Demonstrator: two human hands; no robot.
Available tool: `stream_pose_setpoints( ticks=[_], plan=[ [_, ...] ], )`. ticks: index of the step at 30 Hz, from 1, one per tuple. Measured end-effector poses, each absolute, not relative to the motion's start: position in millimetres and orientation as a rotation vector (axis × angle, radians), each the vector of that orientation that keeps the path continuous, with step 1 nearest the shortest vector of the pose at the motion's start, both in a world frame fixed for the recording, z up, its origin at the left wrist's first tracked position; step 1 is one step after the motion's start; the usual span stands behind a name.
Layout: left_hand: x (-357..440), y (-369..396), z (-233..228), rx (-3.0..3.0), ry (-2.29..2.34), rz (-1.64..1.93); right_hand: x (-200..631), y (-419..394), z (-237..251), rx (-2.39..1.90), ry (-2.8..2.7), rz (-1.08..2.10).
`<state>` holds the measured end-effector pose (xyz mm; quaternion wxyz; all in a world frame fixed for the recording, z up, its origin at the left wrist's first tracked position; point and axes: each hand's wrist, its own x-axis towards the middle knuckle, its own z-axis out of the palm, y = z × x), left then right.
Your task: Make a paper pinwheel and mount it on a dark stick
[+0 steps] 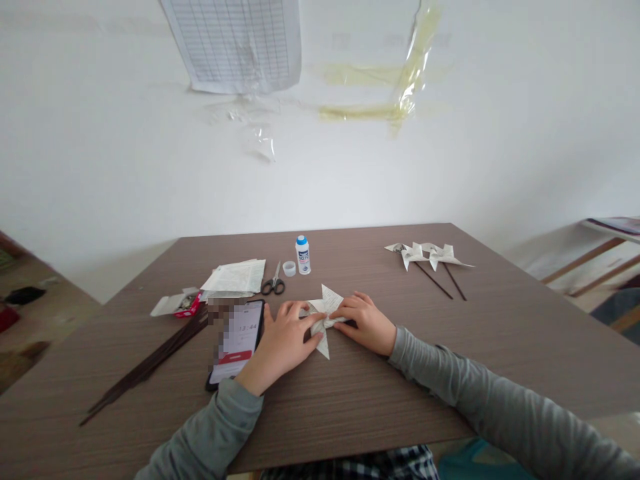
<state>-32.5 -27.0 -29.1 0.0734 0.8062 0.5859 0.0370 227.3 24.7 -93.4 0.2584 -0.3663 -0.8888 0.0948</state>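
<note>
A paper pinwheel (323,343) with printed lines lies on the table between my hands, its pointed blades spread out. My left hand (287,333) grips its left side, thumb and fingers on the folds. From the right, my right hand (367,321) pinches the paper close to the centre, its fingertips meeting those of the left. Parts of the blades are hidden under the fingers. Just left of my left hand lies a phone (250,340) showing a time. Beyond the hands are black-handled scissors (273,285), a small clear cup (289,269) and a blue-capped white bottle (303,257).
Two finished-looking pinwheels on dark sticks (434,279) lie at the back right. On the left are a stack of paper sheets (234,279), an open small red box (187,303) and a bundle of dark sticks (150,357). A white wall (350,180) stands behind the brown table (400,407).
</note>
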Motion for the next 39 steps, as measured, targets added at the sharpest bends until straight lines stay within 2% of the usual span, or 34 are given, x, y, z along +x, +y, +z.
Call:
stream_pose_setpoints(
  ticks=[34,39],
  plan=[
    [-35,-25,-40,2.419,1.766,0.24,232,25,-94,-1.008,-2.402,0.29],
    [-31,-25,-32,2.399,1.758,0.175,231,24,-90,-1.038,-2.415,0.305]
  ],
)
